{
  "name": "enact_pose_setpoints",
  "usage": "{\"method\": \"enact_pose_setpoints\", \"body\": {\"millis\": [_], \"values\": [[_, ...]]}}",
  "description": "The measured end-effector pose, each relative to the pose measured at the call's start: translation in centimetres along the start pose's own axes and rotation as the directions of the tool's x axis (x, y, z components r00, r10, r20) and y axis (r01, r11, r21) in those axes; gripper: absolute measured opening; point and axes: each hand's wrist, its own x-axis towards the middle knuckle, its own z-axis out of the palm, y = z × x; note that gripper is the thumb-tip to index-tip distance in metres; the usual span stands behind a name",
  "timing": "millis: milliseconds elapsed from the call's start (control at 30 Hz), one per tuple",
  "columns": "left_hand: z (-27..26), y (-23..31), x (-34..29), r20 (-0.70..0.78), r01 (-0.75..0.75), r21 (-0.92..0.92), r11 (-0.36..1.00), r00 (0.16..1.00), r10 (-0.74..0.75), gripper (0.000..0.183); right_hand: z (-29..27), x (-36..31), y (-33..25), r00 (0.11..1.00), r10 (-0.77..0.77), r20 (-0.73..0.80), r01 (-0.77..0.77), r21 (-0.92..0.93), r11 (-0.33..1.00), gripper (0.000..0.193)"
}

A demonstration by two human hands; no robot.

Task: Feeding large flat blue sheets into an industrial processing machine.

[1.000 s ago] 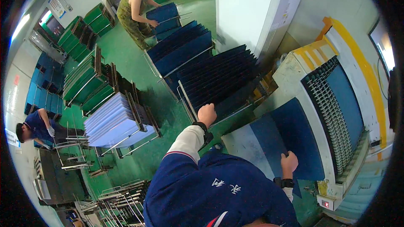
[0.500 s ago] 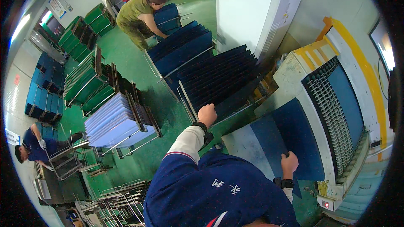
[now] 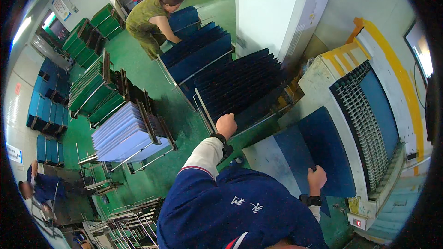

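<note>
My left hand (image 3: 226, 126) is closed at the near corner of a rack (image 3: 201, 107) packed with dark upright panels (image 3: 240, 83). Its fingertips are hidden, so I cannot make out whether it grips the rack or a panel edge. Lower right, my right hand (image 3: 317, 177) is closed on the edge of a dark blue panel (image 3: 325, 150). That panel lies overlapping another blue sheet on a pale sloping board (image 3: 267, 152). Just beyond it stands a machine with a column of grey rollers (image 3: 362, 124).
Behind the dark rack stands another rack of blue panels (image 3: 203, 55), where a co-worker (image 3: 150, 20) bends over. To the left are a rack of pale lilac sheets (image 3: 127, 133) and green racks (image 3: 97, 87). Another co-worker (image 3: 44, 186) is at lower left. A white pillar (image 3: 267, 14) rises ahead.
My two hands keep their places and grips. At lower left, the co-worker and the metal frame they handle have moved toward the bottom left. The co-worker by the blue racks has shifted slightly.
</note>
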Motion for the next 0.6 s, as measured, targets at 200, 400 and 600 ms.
{"method": "enact_pose_setpoints", "body": {"millis": [200,400,600], "values": [[-0.2,0.0,0.0,-0.004,-0.017,0.006,1.0,1.0,0.017,0.013,-0.6,-0.3,-0.6,0.999,0.026,0.039,-0.027,0.021,0.999,0.037],[-0.4,0.3,-0.2,-0.009,-0.014,0.001,1.0,1.0,0.014,0.013,0.1,-0.3,0.0,0.999,0.011,0.036,-0.012,0.009,1.0,0.036],[-0.5,0.2,-0.2,0.005,-0.016,0.009,1.0,1.0,0.016,0.013,-0.6,-0.5,-0.7,0.994,0.033,0.102,-0.031,-0.018,0.999,0.037]]}}
